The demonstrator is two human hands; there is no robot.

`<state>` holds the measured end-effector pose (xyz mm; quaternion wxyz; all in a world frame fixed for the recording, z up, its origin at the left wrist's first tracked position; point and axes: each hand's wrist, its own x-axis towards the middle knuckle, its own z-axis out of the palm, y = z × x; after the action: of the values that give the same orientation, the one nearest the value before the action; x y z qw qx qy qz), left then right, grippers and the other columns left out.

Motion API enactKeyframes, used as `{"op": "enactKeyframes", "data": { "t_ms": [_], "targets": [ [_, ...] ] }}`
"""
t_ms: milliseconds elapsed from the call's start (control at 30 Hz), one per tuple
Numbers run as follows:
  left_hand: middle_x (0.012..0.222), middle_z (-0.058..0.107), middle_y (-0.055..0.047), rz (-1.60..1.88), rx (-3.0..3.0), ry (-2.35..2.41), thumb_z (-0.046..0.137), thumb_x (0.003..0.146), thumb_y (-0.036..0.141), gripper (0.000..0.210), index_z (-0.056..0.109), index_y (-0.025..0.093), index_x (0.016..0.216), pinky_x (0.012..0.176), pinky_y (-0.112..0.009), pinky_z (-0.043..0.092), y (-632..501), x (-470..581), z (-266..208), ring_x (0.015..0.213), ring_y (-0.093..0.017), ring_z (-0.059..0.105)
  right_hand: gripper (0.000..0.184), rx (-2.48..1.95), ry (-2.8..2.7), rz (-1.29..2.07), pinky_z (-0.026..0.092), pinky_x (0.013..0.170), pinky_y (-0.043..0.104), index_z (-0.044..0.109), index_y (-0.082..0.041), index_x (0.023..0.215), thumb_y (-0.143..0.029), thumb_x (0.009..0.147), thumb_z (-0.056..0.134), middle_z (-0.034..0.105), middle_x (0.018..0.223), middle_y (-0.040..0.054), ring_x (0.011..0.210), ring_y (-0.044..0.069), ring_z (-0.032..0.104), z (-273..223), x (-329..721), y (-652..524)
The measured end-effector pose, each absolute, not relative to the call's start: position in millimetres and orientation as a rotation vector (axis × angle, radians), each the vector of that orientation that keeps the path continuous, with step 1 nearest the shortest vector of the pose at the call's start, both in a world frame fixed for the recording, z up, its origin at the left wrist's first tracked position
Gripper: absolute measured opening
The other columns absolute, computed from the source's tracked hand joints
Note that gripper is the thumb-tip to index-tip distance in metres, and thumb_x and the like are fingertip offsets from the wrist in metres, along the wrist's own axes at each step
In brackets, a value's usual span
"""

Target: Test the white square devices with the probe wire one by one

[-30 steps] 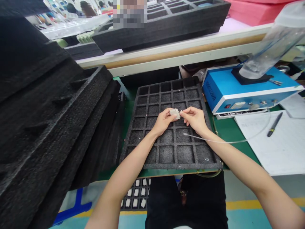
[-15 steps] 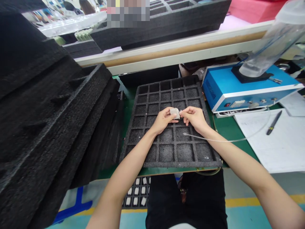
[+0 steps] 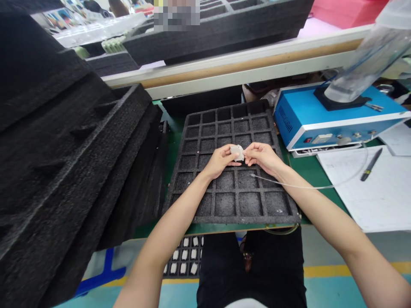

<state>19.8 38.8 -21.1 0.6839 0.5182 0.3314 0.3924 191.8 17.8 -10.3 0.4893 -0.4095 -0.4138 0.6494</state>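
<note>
My left hand (image 3: 222,161) is closed round a small white plastic housing (image 3: 236,152), thumb on top and fingers beneath. At the housing's right edge, my right hand (image 3: 259,155) makes a pinch with thumb and forefinger. Whatever sits in that pinch is too small to make out. Both hands hover over a black foam tray (image 3: 224,204) divided into square pockets. A thin clear tube (image 3: 308,187) crosses my right forearm, and its tip lies over the tray just below my right hand.
To the right stands a blue control box (image 3: 334,113) bearing a clear cylinder (image 3: 349,81). Papers (image 3: 356,201) and a black pen (image 3: 371,164) lie before it. Tall stacked black foam trays (image 3: 96,149) crowd the left. Below the table, another tray (image 3: 183,262) holds several white parts.
My right fingertips have come in against the housing's right edge, where a small gap showed before. The left hand keeps its grip. The whole view has shifted slightly.
</note>
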Motion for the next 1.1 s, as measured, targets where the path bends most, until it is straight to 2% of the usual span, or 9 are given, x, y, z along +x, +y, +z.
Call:
{"op": "enactKeyframes", "data": {
  "t_ms": [300,467,600,700,833,967,1100],
  "targets": [
    [0.084,0.065,-0.003,0.846,1.132,0.786,0.078,0.062,0.028,0.037,0.064,0.015,0.093,0.069,-0.031,0.058,41,19,-24,0.077,-0.014,0.062,0.034,-1.014,-1.055,1.734,0.052,0.047,0.017,0.057,-0.013,0.07,-0.031,0.054,0.081,0.064,0.054,0.0019,0.048,0.01,0.061,-17,199,26],
    [0.088,0.064,-0.004,0.959,1.16,0.799,0.077,0.063,0.032,0.038,0.063,0.015,0.093,0.069,-0.029,0.056,39,25,-19,0.079,-0.014,0.062,0.034,-1.127,-1.201,1.414,0.048,0.042,0.02,0.055,-0.016,0.078,-0.042,0.063,0.071,0.059,0.057,-0.0035,0.046,0.009,0.056,-14,184,20],
    [0.092,0.065,-0.006,0.995,1.18,0.807,0.076,0.064,0.038,0.045,0.062,0.016,0.101,0.069,-0.03,0.055,35,28,-11,0.077,-0.015,0.065,0.026,-1.201,-1.373,1.149,0.038,0.039,0.017,0.057,-0.015,0.068,-0.033,0.062,0.074,0.052,0.046,-0.0058,0.039,0.008,0.048,-6,170,10],
    [0.095,0.066,-0.008,1.013,1.179,0.823,0.066,0.071,0.051,0.052,0.058,0.017,0.11,0.07,-0.034,0.055,32,26,-7,0.073,-0.018,0.067,0.018,-1.241,-1.442,1.022,0.037,0.041,0.018,0.057,-0.016,0.067,-0.03,0.07,0.068,0.052,0.046,-0.0053,0.041,0.009,0.049,6,167,-8],
    [0.083,0.064,-0.008,1.051,1.175,0.884,0.057,0.077,0.053,0.047,0.056,0.014,0.104,0.066,-0.036,0.054,32,25,-6,0.07,-0.02,0.067,0.015,-1.251,-1.569,1.026,0.037,0.043,0.02,0.059,-0.016,0.069,-0.029,0.073,0.064,0.053,0.049,-0.0044,0.043,0.011,0.051,21,178,-73],
    [0.074,0.061,-0.003,1.059,1.21,0.948,0.063,0.074,0.043,0.036,0.057,0.013,0.093,0.071,-0.031,0.052,33,27,-9,0.071,-0.017,0.066,0.019,-1.181,-2.032,0.971,0.034,0.048,0.02,0.057,-0.015,0.065,-0.031,0.074,0.064,0.051,0.055,-0.0027,0.05,0.01,0.048,32,199,-185],
    [0.074,0.062,-0.003,1.001,1.258,1.014,0.067,0.069,0.039,0.034,0.06,0.012,0.087,0.071,-0.029,0.051,35,29,-11,0.069,-0.014,0.063,0.011,-1.057,-2.368,1.125,0.035,0.049,0.02,0.057,-0.016,0.069,-0.024,0.072,0.064,0.053,0.06,-0.0005,0.053,0.011,0.047,72,229,-267]
  ]
}}
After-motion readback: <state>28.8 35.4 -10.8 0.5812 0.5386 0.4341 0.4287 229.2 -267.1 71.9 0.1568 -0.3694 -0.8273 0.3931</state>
